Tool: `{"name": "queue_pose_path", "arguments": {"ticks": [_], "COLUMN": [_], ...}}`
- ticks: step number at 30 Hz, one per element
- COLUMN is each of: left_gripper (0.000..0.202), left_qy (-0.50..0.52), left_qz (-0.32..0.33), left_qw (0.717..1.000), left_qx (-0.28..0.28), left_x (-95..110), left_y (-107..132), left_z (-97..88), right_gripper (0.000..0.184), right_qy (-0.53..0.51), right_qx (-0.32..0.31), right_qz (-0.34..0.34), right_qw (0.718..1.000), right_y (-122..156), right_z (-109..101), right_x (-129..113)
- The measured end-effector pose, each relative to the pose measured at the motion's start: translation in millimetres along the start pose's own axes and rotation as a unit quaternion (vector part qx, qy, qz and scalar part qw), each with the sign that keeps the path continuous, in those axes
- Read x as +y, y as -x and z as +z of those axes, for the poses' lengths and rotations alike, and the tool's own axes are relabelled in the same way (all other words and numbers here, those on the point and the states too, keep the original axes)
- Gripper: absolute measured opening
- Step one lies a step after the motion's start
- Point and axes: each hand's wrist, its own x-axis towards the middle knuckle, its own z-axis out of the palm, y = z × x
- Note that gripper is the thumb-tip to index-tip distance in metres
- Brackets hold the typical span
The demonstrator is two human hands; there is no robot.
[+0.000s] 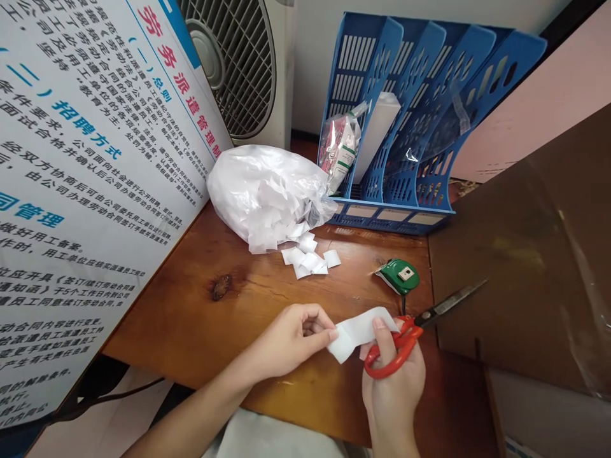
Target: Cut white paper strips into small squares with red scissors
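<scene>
A strip of white paper [361,329] stretches between my two hands above the wooden table. My left hand [293,337] pinches its left end between thumb and fingers. With the thumb of my right hand [398,375] pressed on the other end, I also keep red-handled scissors [396,353] in that hand. The scissor blades look closed and point up to the right. Beyond my hands lie several cut white paper squares [311,259], in front of a clear plastic bag [267,191] with many more squares inside and at its mouth.
A green tape measure [401,275] lies on the wooden table [191,331] near the scissors. Behind it stands a blue file rack [382,216] with a plastic packet inside. A fan [238,70] is at the back, a printed board [95,191] on the left, a brown box [520,254] on the right.
</scene>
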Motion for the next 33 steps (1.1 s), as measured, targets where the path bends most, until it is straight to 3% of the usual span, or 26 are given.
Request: {"name": "queue_pose_path", "arguments": {"ticks": [6,10,14,17,25,29,33], "left_gripper": [0.023,0.017,0.013,0.011,0.003,0.014,0.046], "left_qy": [-0.057,-0.095,-0.111,-0.138,-0.215,-0.141,0.055], "left_qz": [0.064,0.118,0.162,0.175,0.180,0.174,0.069], "left_qw": [0.996,0.988,0.980,0.974,0.959,0.973,0.993], "left_qx": [0.037,0.023,0.021,0.030,0.030,0.056,0.077], "left_x": [15,25,27,26,32,29,17], "left_y": [1,3,3,3,6,1,-6], "left_z": [1.7,0.3,-0.6,-2.0,-9.4,-3.4,5.8], "right_gripper": [0.044,0.044,0.045,0.052,0.044,0.043,0.046], "right_qy": [0.012,-0.005,-0.028,-0.045,-0.025,-0.027,-0.035], "right_qx": [-0.023,-0.025,-0.079,-0.113,-0.173,-0.148,-0.095], "right_qz": [0.064,0.102,0.131,0.150,0.139,0.109,0.063], "right_qw": [0.998,0.994,0.988,0.981,0.975,0.983,0.993], "right_y": [5,4,6,7,5,8,10], "right_z": [1,-3,-6,-9,-15,-6,3], "right_x": [4,6,5,3,0,-2,-5]}}
